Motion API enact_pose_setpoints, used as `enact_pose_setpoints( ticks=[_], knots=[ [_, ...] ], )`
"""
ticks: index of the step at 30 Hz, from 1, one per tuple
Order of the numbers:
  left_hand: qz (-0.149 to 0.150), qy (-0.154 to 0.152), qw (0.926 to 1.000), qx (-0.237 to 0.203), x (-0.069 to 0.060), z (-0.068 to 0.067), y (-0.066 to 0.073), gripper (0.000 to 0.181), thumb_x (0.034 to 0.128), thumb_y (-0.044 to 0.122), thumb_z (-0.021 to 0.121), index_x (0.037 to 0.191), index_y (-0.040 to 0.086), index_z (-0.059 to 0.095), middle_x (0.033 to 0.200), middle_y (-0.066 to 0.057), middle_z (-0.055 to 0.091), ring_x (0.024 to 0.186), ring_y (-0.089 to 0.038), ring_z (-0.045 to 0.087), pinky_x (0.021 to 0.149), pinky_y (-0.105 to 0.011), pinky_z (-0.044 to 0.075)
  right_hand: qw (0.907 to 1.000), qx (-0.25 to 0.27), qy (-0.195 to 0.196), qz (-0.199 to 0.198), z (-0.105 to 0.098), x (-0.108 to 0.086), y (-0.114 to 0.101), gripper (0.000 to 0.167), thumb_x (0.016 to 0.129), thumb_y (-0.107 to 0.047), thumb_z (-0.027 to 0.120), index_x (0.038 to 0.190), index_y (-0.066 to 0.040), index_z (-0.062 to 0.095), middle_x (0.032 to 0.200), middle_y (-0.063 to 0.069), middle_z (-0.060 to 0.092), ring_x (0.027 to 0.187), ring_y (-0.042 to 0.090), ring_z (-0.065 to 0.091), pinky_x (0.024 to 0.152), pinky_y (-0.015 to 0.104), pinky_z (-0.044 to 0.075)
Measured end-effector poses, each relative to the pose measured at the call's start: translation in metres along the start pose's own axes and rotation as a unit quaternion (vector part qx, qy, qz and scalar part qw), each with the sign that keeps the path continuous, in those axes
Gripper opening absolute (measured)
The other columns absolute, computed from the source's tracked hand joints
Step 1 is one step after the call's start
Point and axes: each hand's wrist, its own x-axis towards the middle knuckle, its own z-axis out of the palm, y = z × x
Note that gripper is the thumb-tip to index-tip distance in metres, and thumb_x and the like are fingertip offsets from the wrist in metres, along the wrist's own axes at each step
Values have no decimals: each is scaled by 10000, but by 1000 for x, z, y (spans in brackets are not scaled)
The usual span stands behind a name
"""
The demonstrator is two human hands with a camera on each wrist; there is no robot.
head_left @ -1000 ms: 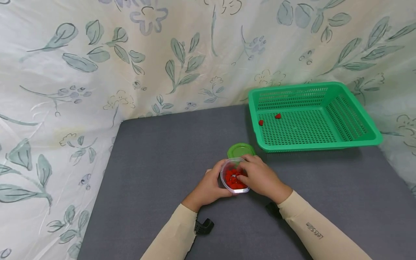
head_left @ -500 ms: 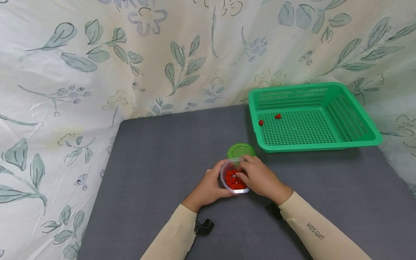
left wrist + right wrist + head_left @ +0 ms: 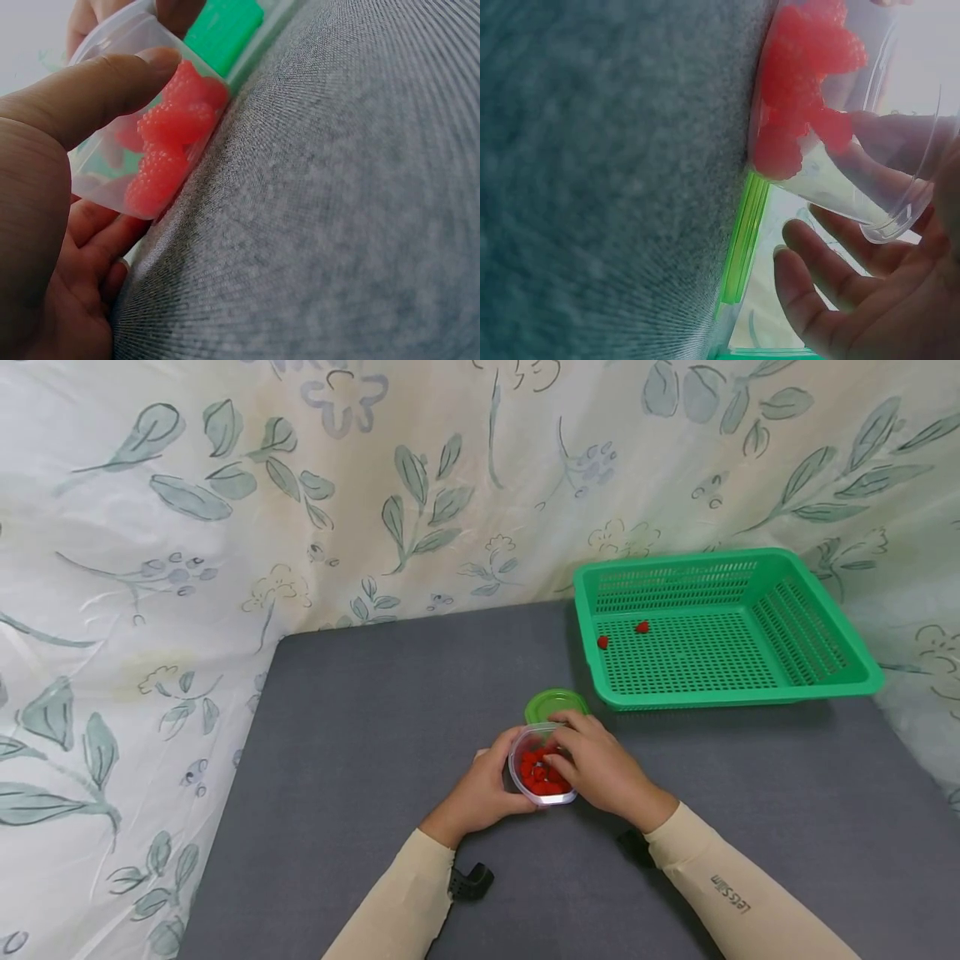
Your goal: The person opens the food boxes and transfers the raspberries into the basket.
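A clear plastic tub (image 3: 561, 797) with several red raspberries (image 3: 547, 787) stands on the dark cloth. My left hand (image 3: 483, 793) grips the tub's left side; the left wrist view shows its thumb (image 3: 105, 90) across the wall. My right hand (image 3: 607, 772) reaches over the rim from the right. In the right wrist view its thumb and forefinger are inside the tub, pinching one raspberry (image 3: 831, 131), while the other fingers (image 3: 817, 277) spread outside. Just behind the tub lies a green lid (image 3: 553, 702), partly hidden by the tub and right hand.
A green slotted basket (image 3: 735, 700) stands at the back right, with two red berries, one (image 3: 642, 627) near its back and another (image 3: 603, 642) by its left wall. The dark grey cloth (image 3: 360, 735) covers the table. Behind hangs a leaf-patterned sheet (image 3: 450, 410).
My right hand's fingers have shifted slightly at the tub's rim. The left hand's grip, the tub, the lid and the basket look unchanged.
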Motion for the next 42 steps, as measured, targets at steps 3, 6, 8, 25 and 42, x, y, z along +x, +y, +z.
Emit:
enact_pose_setpoints(
  ticks=[3,6,8,25,42],
  knots=[
    [35,27,10000,13,1,0,0,1013,819,198,964,1655,163,394,1512,41,606,1325,-144,558,1162,-520,313,9997,86,188,-102,-1,1,2,128,958,-86,849,1014,-100,735,1392,166,622,1226,407,588,978,563,535],
    [62,35,10000,-6,1,-1,0,1011,819,195,963,1654,162,393,1511,41,607,1328,-140,564,1159,-527,310,9990,179,367,-205,-2,1,4,138,957,-72,847,1033,-98,734,1384,159,623,1240,412,584,996,573,523],
    [74,23,10000,-15,1,-1,0,1007,823,193,959,1654,163,391,1516,43,602,1334,-132,562,1159,-524,304,9984,242,448,-263,-2,2,5,143,956,-70,848,1043,-95,738,1380,155,624,1249,410,583,1005,575,517],
    [22,-81,9998,-177,1,-1,0,1000,841,194,954,1663,189,384,1538,67,584,1367,-117,541,1170,-519,280,9930,892,670,-384,-22,2,8,137,989,-77,816,1118,-90,770,1354,137,650,1153,266,672,919,500,570],
    [33,-31,10000,-71,0,-1,0,1010,825,188,966,1657,157,394,1539,21,591,1355,-128,546,1163,-512,298,9887,815,1021,-736,-31,3,7,192,916,-24,874,1067,-97,781,1322,93,650,1153,253,660,868,463,572]
  ],
)
